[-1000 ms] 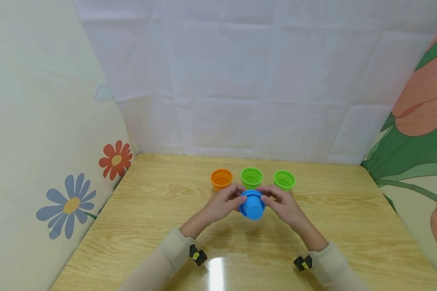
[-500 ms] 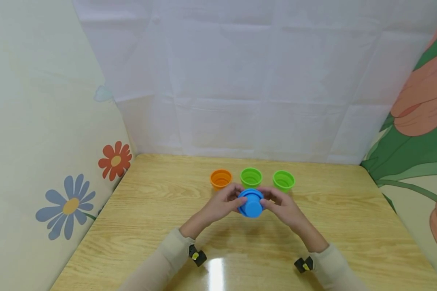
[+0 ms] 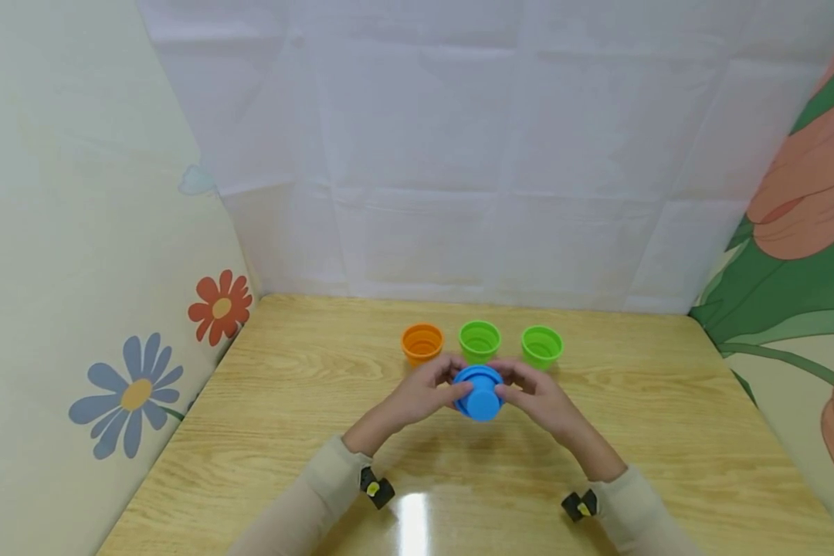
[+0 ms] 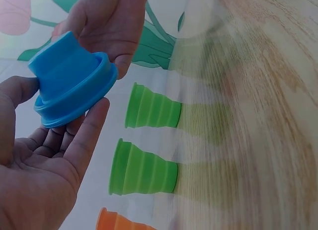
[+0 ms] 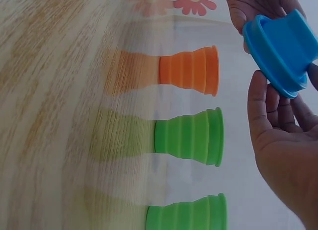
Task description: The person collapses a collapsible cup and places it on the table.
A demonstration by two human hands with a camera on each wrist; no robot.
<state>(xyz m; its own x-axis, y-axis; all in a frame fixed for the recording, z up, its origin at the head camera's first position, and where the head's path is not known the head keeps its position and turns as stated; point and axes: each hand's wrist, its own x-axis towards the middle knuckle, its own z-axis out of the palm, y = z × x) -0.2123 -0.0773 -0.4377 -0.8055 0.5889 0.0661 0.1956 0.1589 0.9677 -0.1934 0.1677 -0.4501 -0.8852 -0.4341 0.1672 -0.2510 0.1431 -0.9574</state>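
Note:
Between both hands, above the table, is a blue collapsible cup (image 3: 483, 400), its base turned toward the head camera and its outer part folded into a wide ring. My left hand (image 3: 433, 388) grips its left side, thumb on the cup wall and fingers under the rim, as the left wrist view shows of the cup (image 4: 69, 76). On the other side my right hand (image 3: 538, 394) holds it the same way; the right wrist view shows the cup (image 5: 280, 53) tilted, with fingertips at its rim.
Beyond the hands an orange cup (image 3: 422, 344), a green cup (image 3: 479, 341) and a second green cup (image 3: 542, 347) stand upright in a row on the wooden table (image 3: 320, 401). A white cloth (image 3: 417, 154) hangs behind the table.
The blue cup tips slightly up and back down between the hands, which otherwise keep their place and grip. The three standing cups stay where they were.

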